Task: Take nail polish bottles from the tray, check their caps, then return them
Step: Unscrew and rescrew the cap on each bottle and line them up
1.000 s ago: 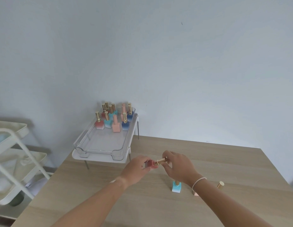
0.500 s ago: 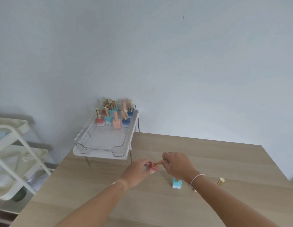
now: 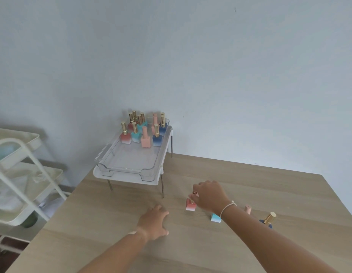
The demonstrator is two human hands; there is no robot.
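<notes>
A red-to-white nail polish bottle stands upright on the wooden table. My right hand pinches its gold cap from above. My left hand rests flat on the table to the left, fingers apart, holding nothing. The clear tray sits on a white legged stand at the table's back left, with several bottles grouped at its far end. On the table by my right forearm stand a turquoise bottle, a pink bottle and a dark blue bottle with a gold cap.
A white rolling cart with shelves stands left of the table. A pale wall runs behind the tray. The tray's near half holds no bottles.
The red bottle went from being held in the air by both hands down onto the table. My left hand let go and moved down-left to lie flat.
</notes>
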